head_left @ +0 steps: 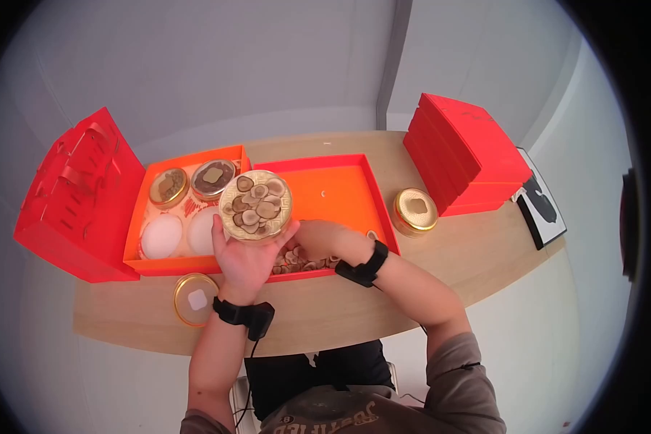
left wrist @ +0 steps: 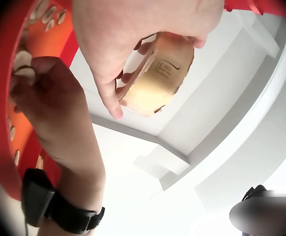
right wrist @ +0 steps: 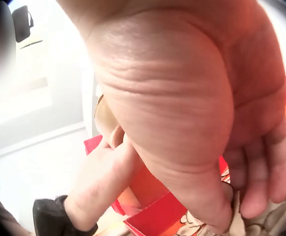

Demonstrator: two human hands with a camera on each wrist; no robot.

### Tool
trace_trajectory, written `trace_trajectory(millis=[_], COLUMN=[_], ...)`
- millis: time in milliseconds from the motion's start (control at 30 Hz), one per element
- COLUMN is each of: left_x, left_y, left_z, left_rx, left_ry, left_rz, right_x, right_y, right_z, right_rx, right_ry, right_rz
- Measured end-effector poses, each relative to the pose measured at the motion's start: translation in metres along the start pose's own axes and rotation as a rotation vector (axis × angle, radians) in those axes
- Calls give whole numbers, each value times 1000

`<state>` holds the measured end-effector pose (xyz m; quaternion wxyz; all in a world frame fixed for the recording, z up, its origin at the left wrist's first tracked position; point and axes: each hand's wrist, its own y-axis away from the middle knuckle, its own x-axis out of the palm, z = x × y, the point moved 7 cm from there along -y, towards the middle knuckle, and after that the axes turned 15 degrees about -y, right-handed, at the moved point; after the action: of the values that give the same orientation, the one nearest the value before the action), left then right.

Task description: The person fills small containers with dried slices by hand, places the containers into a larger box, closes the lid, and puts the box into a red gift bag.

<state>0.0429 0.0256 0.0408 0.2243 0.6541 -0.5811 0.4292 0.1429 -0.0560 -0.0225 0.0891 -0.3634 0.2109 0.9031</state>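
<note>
My left hand holds a round clear jar up over the boxes, fingers and thumb around its side. Dried brown-edged slices fill its top in the head view. Low in the shallow red tray with an orange inside, my right hand is among a heap of loose slices. The right wrist view shows its thumb and fingertips pinching a pale slice. Beside the left wrist, a gold-rimmed round lid lies on the table.
An orange box at left holds two lidded jars and two white round pieces. A red gift bag stands beyond it. Right of the tray are another gold-lidded jar, stacked red boxes and a black-and-white box.
</note>
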Motion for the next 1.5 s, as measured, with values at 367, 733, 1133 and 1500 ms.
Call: trace_trajectory(millis=[367, 733, 1133, 1500], left_x=[-8, -13, -6, -2], left_y=[-1, -3, 4, 6], left_z=[15, 35, 52, 54], left_rx=[-79, -159, -282, -289], left_ry=[-31, -73, -116, -60], left_rz=[-55, -69, 11, 57], right_x=[-59, -109, -91, -85], right_y=[47, 67, 77, 89], right_z=[-2, -13, 53, 76], right_rx=[-75, -118, -371, -382], right_ry=[-349, -657, -926, -518], right_rz=[-35, -282, -390, -472])
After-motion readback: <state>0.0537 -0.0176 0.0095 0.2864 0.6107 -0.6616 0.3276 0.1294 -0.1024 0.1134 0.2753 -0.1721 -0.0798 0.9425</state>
